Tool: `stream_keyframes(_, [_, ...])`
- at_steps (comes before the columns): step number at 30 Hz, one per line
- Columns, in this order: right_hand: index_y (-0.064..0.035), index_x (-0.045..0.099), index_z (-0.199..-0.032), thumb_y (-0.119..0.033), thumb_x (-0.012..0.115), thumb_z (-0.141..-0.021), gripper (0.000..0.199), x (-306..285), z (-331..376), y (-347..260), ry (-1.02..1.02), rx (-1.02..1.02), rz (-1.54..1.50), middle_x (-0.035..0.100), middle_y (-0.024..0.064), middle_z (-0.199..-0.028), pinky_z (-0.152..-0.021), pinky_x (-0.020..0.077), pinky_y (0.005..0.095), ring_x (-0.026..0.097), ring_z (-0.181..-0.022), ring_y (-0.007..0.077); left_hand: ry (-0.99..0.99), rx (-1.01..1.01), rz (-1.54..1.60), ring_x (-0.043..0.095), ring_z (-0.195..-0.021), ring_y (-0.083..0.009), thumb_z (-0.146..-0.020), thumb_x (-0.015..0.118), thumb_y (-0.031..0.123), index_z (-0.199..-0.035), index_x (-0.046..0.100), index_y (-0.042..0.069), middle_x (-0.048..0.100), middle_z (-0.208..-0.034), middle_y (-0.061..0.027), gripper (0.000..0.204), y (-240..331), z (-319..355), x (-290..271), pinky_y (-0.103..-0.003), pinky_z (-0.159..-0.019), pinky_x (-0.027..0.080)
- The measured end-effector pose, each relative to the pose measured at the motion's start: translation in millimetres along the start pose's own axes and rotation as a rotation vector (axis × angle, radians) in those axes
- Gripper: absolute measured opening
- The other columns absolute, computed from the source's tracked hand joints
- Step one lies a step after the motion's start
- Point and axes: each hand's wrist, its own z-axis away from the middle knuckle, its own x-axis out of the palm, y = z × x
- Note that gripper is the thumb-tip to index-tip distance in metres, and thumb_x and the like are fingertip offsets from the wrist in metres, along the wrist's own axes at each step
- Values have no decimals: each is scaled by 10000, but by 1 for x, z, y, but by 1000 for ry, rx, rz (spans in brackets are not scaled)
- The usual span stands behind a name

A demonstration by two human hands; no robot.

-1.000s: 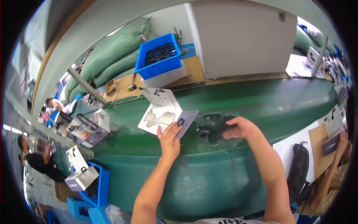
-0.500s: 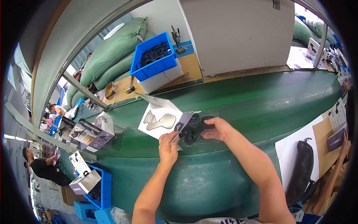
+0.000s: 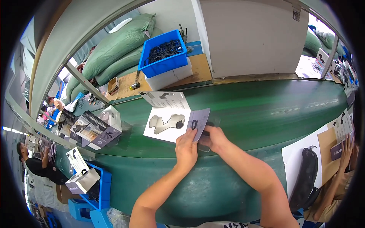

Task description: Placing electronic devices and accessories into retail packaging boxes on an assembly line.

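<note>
My left hand (image 3: 186, 150) is closed on the purple-grey side of a white carton (image 3: 165, 111). The carton's lid stands raised, and a shaped window is cut through its white front. Close by on the right, my right hand (image 3: 216, 140) is closed round a clear plastic tray (image 3: 204, 148) with black parts. Most of that tray is hidden behind the carton's side and my fingers, so I cannot tell how far in it is. Both hands are above a green conveyor belt (image 3: 247, 108).
Cartons (image 3: 100, 131) stand left on the belt. An open carton (image 3: 81, 182) rests on a blue crate (image 3: 105, 190) lower left. Beyond the belt is a blue bin (image 3: 163, 69) of black parts. At right lie a black pouch (image 3: 306, 173) and a co-worker's hand (image 3: 345, 152).
The carton has turned more toward me and shifted right, its lid more upright. My hands have come closer together, and the tray with black parts has gone mostly behind the carton's side.
</note>
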Motion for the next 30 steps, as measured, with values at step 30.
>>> stream_keyframes(30, [-1,572,-1389,-204,695,-954,496,-61,29,-66,-286,-222,571,653,137,-1291,-964,504,332,624,-1057,224,-319,-749,722,614,-1070,-192,-1000,617,134,-1408,496,-12,636,-1228,-139,450,-76,-8,-31,-310,-972,495])
